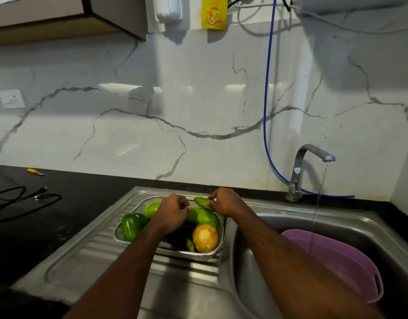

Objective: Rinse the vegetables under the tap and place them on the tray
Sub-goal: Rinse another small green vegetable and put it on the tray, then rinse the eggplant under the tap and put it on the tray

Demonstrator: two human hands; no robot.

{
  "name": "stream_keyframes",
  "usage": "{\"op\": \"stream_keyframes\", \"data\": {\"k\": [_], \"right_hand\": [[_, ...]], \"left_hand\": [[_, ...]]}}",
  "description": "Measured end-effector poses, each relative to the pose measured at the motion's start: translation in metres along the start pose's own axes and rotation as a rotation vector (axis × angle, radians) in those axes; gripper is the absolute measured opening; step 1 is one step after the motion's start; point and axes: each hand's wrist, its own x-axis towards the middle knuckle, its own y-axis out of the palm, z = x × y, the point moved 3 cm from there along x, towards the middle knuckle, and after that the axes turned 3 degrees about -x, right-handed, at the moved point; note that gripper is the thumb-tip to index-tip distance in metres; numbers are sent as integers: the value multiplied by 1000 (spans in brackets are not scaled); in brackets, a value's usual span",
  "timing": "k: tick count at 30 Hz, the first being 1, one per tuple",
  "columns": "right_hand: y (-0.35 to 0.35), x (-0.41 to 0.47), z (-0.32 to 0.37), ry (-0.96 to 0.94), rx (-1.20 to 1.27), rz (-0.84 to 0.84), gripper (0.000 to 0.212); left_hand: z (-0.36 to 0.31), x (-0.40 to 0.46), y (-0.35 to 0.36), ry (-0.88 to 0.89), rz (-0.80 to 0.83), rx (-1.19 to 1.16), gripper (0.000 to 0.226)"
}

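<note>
Over a steel tray (211,255) of vegetables on the drainboard, a person's left hand (173,214) hovers with fingers curled, holding nothing visible; just right of it, the right hand (223,202) pinches a small cucumber (202,202); farther right, the tap (311,162) runs into a purple tub (343,263)

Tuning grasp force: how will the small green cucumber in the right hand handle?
The small cucumber looks stiff: it spans straight out from the right hand without sagging. Its skin is smooth and glossy, so probably slippery, more so once wet under the running tap. Rounded and long, it would likely roll if laid on the sloped steel drainboard.
</note>
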Motion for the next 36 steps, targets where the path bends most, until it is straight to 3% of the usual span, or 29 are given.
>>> {"op": "stream_keyframes", "data": {"k": [7,10,16,23,36], "right_hand": [[10,2,-10,26,-24,-33,56],[7,-1,-17,-9,88,-74,48],[-15,-25,-61,67,257,-223,9],[-50,-64,-142,159,235,-263,7],[-20,-125,-297,461,129,-168,11]], "left_hand": [[-16,3,6,-5,4,19,17],[-31,7,11,18,13,21,18],[-73,13,39,35,6,-76,14],[-137,29,98,70,56,-218,16],[-159,1,285,-249,148,-527,16]]}}
